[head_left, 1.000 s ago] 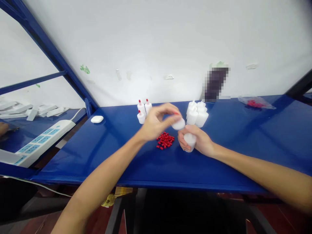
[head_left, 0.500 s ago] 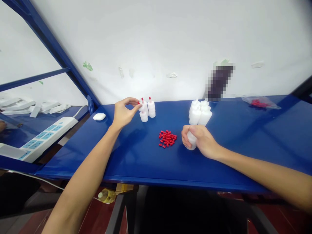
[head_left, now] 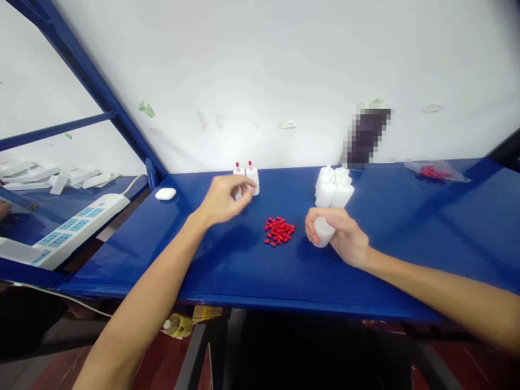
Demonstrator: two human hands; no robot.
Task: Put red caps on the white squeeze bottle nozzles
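My left hand (head_left: 225,199) is in the air in front of the red-tipped white squeeze bottles (head_left: 252,176), thumb and fingers apart with nothing between them. It partly hides those bottles. My right hand (head_left: 345,233) is wrapped round a white plastic bottle (head_left: 324,234), which is tilted with its base toward me; its top is hidden by the fingers. Between the hands lies a loose pile of small red caps (head_left: 280,230) on the blue table (head_left: 252,276). Just behind my right hand stands a cluster of white bottles (head_left: 335,189) without red caps.
A clear bag of red pieces (head_left: 436,171) lies at the back right. A dark pixelated patch (head_left: 368,135) covers part of the wall. To the left are a white rounded case (head_left: 166,194) and a power strip (head_left: 75,230), beside the blue frame (head_left: 97,70).
My left hand has let go of a red-capped bottle and moved right and toward me. My right hand has tilted its bottle, so more of the base shows.
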